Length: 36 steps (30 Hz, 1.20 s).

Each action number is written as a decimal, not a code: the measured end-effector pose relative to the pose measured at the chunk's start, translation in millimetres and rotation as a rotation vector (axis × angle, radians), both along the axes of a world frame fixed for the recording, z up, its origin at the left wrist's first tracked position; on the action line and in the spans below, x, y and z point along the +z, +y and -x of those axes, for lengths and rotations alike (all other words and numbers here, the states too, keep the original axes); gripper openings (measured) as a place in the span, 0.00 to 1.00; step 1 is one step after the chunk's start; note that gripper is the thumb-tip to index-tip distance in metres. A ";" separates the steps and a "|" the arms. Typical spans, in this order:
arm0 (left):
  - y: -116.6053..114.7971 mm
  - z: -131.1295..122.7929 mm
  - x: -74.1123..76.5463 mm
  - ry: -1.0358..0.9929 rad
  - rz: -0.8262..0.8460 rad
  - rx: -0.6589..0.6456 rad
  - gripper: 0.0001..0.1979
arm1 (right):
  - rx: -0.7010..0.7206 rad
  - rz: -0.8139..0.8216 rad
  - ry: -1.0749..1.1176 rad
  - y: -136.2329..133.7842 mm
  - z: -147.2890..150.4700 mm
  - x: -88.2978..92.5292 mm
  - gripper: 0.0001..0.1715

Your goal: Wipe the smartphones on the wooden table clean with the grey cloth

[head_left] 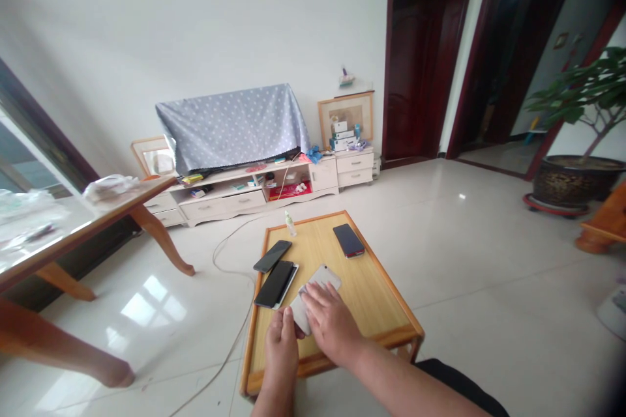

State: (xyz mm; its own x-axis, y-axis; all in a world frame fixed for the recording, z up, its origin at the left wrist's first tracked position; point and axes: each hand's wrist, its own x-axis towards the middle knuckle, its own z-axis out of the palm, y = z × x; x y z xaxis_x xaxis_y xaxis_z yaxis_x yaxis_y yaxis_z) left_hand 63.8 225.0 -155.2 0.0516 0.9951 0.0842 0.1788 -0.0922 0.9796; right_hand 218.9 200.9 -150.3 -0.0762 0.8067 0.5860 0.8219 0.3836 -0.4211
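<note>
Got both hands on a white smartphone (320,280) near the front edge of a low wooden desk (376,293): the right hand (332,324) has its fingers (317,303) open and pressed flat on top, while the left hand (282,346) is gripping the phone's lower end. Just left of that phone sit a black smartphone (272,256) and a second one (274,284), with a dark phone (348,240) and a small clear bottle (291,224) further up.
</note>
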 end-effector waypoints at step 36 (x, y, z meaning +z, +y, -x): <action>-36.5 -10.7 16.5 0.741 -0.744 -0.294 0.13 | -0.145 0.467 1.580 31.8 -72.0 -16.8 0.09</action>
State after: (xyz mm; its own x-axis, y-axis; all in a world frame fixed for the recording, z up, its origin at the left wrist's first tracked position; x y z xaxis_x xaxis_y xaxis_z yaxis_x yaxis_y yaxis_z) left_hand 74.6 188.5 -138.7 0.5657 0.6484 0.5095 0.5758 -0.7529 0.3188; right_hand 290.9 232.8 -167.1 0.4085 0.8710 -0.2731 -0.4876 -0.0447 -0.8719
